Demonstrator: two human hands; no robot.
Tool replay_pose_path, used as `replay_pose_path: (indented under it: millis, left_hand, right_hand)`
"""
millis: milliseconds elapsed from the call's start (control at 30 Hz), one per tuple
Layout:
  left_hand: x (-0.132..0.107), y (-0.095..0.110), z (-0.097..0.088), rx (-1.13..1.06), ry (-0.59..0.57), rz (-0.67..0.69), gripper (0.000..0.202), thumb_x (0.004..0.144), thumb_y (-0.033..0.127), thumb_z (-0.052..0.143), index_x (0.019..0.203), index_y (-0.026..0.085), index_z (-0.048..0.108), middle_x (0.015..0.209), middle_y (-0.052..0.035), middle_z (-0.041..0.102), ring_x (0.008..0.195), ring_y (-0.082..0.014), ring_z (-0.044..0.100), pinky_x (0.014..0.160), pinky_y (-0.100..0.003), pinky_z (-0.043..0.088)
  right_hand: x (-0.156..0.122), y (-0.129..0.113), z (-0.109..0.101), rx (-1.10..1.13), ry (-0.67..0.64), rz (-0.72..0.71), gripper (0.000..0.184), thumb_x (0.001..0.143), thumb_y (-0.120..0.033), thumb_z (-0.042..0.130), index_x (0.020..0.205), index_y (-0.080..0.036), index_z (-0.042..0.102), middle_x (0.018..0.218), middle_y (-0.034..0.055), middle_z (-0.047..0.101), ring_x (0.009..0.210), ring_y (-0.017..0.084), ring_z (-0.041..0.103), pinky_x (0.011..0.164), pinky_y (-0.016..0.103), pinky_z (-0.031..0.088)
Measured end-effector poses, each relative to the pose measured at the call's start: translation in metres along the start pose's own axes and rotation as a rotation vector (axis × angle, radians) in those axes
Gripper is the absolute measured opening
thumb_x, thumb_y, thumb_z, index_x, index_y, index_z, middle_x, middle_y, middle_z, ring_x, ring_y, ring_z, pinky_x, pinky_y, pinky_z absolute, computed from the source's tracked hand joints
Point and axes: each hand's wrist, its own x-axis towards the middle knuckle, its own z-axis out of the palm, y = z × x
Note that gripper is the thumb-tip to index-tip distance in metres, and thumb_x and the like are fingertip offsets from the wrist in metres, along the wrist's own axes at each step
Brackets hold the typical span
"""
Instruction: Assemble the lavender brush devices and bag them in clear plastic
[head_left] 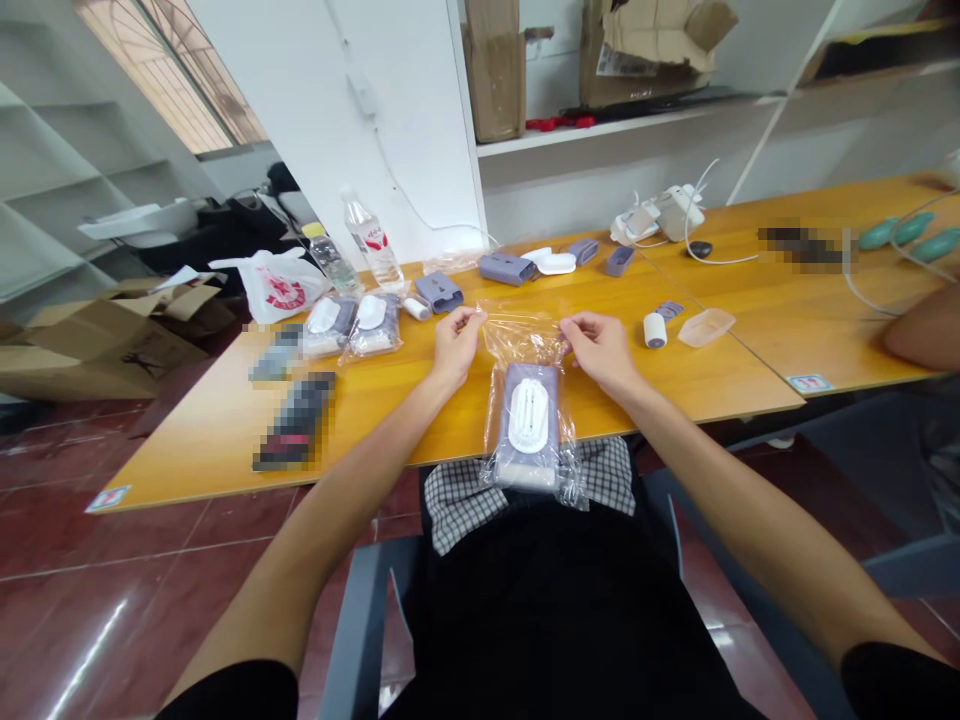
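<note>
My left hand (456,345) pinches one top corner of a clear plastic bag (517,340). The opposite corner is pinched by my right hand (600,348), so the bag's mouth is stretched between them. Inside the bag sits a purple-grey case (510,385) with a white oval piece (529,415) on its face and a pale strip at its lower end. The bag hangs at the table's front edge, over my lap. To the right of my right hand, a small white cylinder (654,330) stands beside a translucent tray (706,327).
Two similar bagged cases (376,325) lie at the left, near a white plastic bag (277,285) and two bottles (371,240). Loose purple cases (510,268) and white parts line the back of the wooden table (390,400). Chargers with cables (660,215) sit farther right; another person's arm (926,325) rests there.
</note>
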Motion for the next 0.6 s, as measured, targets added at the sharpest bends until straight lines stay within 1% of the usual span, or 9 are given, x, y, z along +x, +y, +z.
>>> replay_pose_path:
  millis: [100,200,267,333,367,400,467,533,600]
  left_hand:
    - [-0.001,0.002,-0.001,-0.040,-0.051,-0.059,0.022,0.092,0.038,0.077,0.084,0.021,0.066,0.064,0.0065,0.050,0.054,-0.0093,0.046,0.053,-0.021,0.037]
    - [-0.001,0.007,-0.006,-0.131,-0.175,-0.154,0.032,0.086,0.046,0.086,0.094,0.021,0.070,0.078,0.0026,0.064,0.065,-0.0108,0.060,0.059,-0.022,0.048]
    - [-0.002,0.010,-0.009,-0.124,-0.301,-0.204,0.040,0.076,0.045,0.094,0.098,0.018,0.074,0.089,-0.0021,0.073,0.073,-0.0126,0.067,0.065,-0.024,0.054]
    - [-0.003,0.011,-0.011,-0.038,-0.411,-0.225,0.041,0.070,0.040,0.098,0.095,0.015,0.077,0.087,-0.0048,0.076,0.071,-0.0127,0.068,0.067,-0.025,0.055]
    - [-0.003,0.011,-0.011,0.005,-0.437,-0.228,0.038,0.069,0.037,0.099,0.092,0.014,0.078,0.083,-0.0049,0.076,0.068,-0.0122,0.067,0.066,-0.024,0.054]
    - [-0.004,0.010,-0.011,0.031,-0.440,-0.229,0.035,0.070,0.034,0.098,0.090,0.013,0.079,0.079,-0.0047,0.075,0.066,-0.0118,0.066,0.065,-0.024,0.054]
    - [-0.004,0.009,-0.011,0.027,-0.396,-0.232,0.028,0.074,0.031,0.094,0.089,0.013,0.080,0.076,-0.0039,0.075,0.063,-0.0115,0.065,0.064,-0.024,0.054]
    - [-0.005,0.009,-0.010,-0.013,-0.339,-0.234,0.023,0.078,0.030,0.091,0.090,0.014,0.079,0.077,-0.0037,0.075,0.063,-0.0112,0.065,0.062,-0.023,0.053]
    - [-0.006,0.010,-0.010,-0.052,-0.312,-0.220,0.024,0.081,0.034,0.089,0.092,0.014,0.079,0.081,-0.0041,0.075,0.064,-0.0108,0.064,0.060,-0.022,0.052]
  right_hand:
    - [0.002,-0.001,-0.001,0.053,0.002,0.074,0.038,0.090,-0.057,0.073,0.079,-0.021,0.066,0.081,0.0063,0.072,0.060,0.016,0.065,0.044,0.025,0.047]
    - [0.004,-0.001,-0.004,0.115,-0.012,0.134,0.039,0.090,-0.057,0.075,0.080,-0.021,0.064,0.081,0.0058,0.072,0.056,0.014,0.064,0.041,0.023,0.046]
    - [0.005,-0.001,-0.005,0.144,-0.002,0.159,0.040,0.091,-0.058,0.076,0.082,-0.022,0.064,0.080,0.0048,0.071,0.055,0.013,0.063,0.040,0.022,0.046]
    - [0.006,-0.001,-0.006,0.160,0.013,0.168,0.043,0.092,-0.063,0.075,0.083,-0.022,0.063,0.078,0.0038,0.069,0.055,0.012,0.062,0.040,0.021,0.047]
    - [0.007,-0.002,-0.006,0.165,0.016,0.170,0.045,0.092,-0.065,0.074,0.083,-0.022,0.064,0.078,0.0036,0.068,0.055,0.012,0.062,0.040,0.021,0.048]
    - [0.007,-0.002,-0.006,0.169,0.010,0.176,0.047,0.092,-0.066,0.074,0.084,-0.021,0.065,0.078,0.0040,0.069,0.056,0.012,0.063,0.040,0.021,0.048]
    - [0.007,-0.003,-0.007,0.168,-0.037,0.199,0.045,0.089,-0.064,0.079,0.088,-0.021,0.068,0.081,0.0053,0.071,0.059,0.014,0.066,0.040,0.021,0.049]
    - [0.006,-0.005,-0.008,0.155,-0.098,0.228,0.040,0.081,-0.053,0.089,0.094,-0.020,0.070,0.082,0.0060,0.074,0.060,0.015,0.067,0.039,0.021,0.049]
    - [0.006,-0.005,-0.009,0.147,-0.134,0.242,0.036,0.076,-0.041,0.093,0.092,-0.020,0.069,0.080,0.0056,0.074,0.060,0.015,0.068,0.039,0.021,0.048]
